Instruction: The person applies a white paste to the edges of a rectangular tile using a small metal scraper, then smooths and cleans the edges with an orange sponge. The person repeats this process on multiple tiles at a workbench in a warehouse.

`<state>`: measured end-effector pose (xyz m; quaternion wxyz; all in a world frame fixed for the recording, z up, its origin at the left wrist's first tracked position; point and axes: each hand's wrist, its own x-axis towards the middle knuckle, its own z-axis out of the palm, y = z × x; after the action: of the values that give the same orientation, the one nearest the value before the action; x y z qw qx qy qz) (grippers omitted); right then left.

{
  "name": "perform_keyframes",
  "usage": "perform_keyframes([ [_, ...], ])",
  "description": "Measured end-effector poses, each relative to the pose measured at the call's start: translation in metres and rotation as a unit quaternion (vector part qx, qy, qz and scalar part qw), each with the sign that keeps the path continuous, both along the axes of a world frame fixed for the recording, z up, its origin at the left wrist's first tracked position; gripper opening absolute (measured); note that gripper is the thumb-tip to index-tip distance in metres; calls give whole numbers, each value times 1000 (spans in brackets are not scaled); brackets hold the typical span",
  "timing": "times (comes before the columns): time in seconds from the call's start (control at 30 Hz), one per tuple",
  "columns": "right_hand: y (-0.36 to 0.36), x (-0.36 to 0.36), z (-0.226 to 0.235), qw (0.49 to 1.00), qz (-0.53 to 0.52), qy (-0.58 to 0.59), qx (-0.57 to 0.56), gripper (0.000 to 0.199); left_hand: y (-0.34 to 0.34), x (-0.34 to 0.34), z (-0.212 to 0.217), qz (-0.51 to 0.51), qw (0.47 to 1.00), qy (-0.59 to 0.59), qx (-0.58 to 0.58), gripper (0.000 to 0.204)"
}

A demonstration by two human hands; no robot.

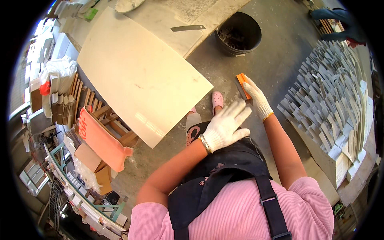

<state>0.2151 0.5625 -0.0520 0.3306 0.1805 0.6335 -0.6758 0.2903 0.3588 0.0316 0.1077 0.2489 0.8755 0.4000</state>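
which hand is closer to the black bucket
Right. The right hand, holding an orange tool, is below the black bucket across bare floor. The left hand is lower still, over the dark apron.

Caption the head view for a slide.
White-gloved right hand grips an orange-handled scraper; gloved left hand hovers open beside a large cream stone slab.

Knit cotton gloves; glossy smooth stone slab [140,76]; matt black plastic bucket [239,34]; rough concrete floor [276,52].
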Motion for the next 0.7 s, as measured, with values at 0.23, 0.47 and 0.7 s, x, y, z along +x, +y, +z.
perform_keyframes([
  [0.23,3,8,25,986,110,100,76,86,-61,3,37,111,992,-28,58,33],
  [0.47,-43,-1,85,831,365,347,239,88,-132,6,43,260,961,78,-57,35],
  [0.7,-104,1,108,740,477,381,284,81,-157,2,24,254,938,84,-220,46],
])
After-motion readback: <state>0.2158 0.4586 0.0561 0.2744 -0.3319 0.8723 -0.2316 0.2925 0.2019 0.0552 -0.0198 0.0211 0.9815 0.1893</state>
